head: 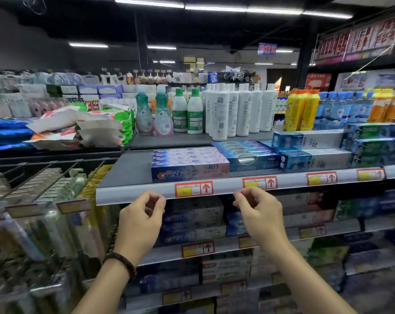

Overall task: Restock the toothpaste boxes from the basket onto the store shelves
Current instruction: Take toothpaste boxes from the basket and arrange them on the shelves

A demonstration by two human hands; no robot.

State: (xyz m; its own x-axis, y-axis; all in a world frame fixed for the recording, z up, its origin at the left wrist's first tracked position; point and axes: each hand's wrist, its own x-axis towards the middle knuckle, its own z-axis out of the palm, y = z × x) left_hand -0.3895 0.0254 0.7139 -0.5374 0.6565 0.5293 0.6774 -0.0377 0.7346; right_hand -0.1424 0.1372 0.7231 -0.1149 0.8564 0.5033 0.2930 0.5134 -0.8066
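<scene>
My fingers (155, 199) curl loosely around nothing. Left hand (142, 220) and right hand (260, 214) are raised side by side, just below the smooth grey price rail (228, 188). Glossy cardboard Crest toothpaste boxes (189, 168) lie stacked flat on the shelf (128, 171) just beyond. A dark beaded bracelet (121, 261) circles my left wrist.

Toothpaste boxes (189, 164) flat on shelf (128, 168)
</scene>
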